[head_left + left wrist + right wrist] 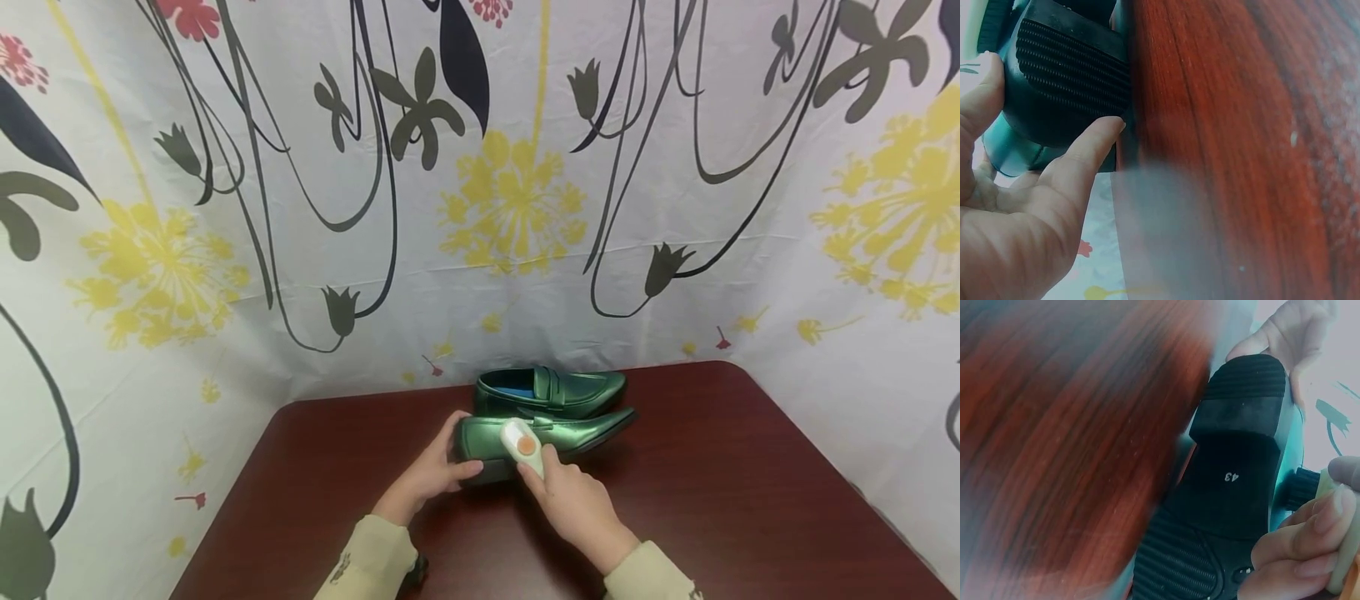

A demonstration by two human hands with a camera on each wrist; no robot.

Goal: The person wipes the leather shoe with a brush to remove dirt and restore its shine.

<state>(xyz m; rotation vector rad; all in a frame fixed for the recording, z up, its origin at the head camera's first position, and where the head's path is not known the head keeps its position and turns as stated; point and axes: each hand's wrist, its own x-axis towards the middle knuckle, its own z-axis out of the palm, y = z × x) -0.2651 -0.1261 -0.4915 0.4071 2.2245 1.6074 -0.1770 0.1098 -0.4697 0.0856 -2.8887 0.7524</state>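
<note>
A shiny green loafer is tipped on its side, and the left wrist view shows its ridged black heel. My left hand grips the loafer around the heel end, thumb and fingers on either side. In my right hand is a pale-handled brush with an orange spot on its back. Its dark bristles meet the loafer's green side in the right wrist view. The black sole, marked 43, faces toward me.
A second green loafer stands upright just behind the held one, near the table's back edge. Dark red wood grain covers the table. Behind and beside it hangs a white cloth printed with flowers. Something dark shows by the left sleeve.
</note>
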